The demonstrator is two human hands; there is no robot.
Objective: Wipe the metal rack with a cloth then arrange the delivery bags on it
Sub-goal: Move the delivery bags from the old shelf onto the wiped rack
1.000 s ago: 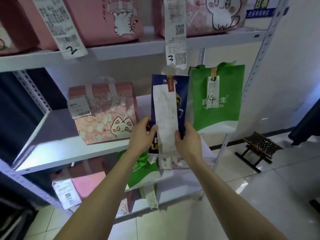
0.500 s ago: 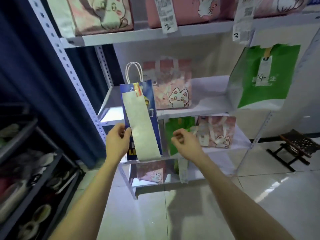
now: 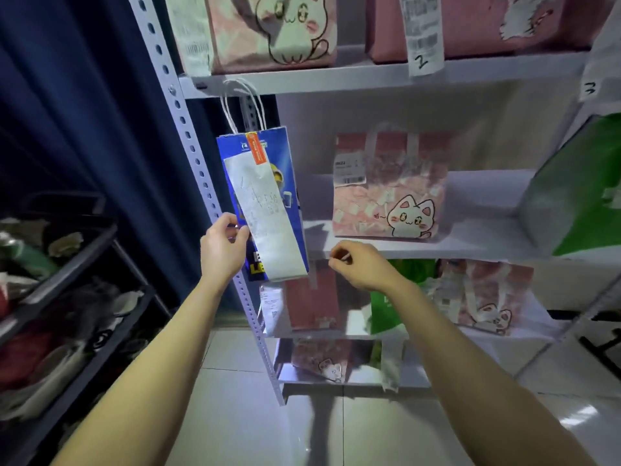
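**Blue paper bag held in front of the metal rack**

The left hand [image 3: 223, 245] pinches the left edge of the blue paper bag [image 3: 292, 223]. Its fingertips [image 3: 232, 219] close on the bag's lower half. The bag rises above and to the right of these fingers, upright with a slight tilt. A white receipt [image 3: 268, 223] covers its front, fixed at the top by an orange sticker [image 3: 254, 150]. The right hand [image 3: 363, 265] holds nothing. Its curled fingers [image 3: 339, 255] lie just right of the bag's lower corner, apart from it. A perforated upright [image 3: 196, 163] of the metal rack [image 3: 336, 79] passes behind the left fingers. Above and beyond the right fingers a pink cat bag [image 3: 389, 200] stands on a shelf. A green bag [image 3: 578, 203] stands well to their right.
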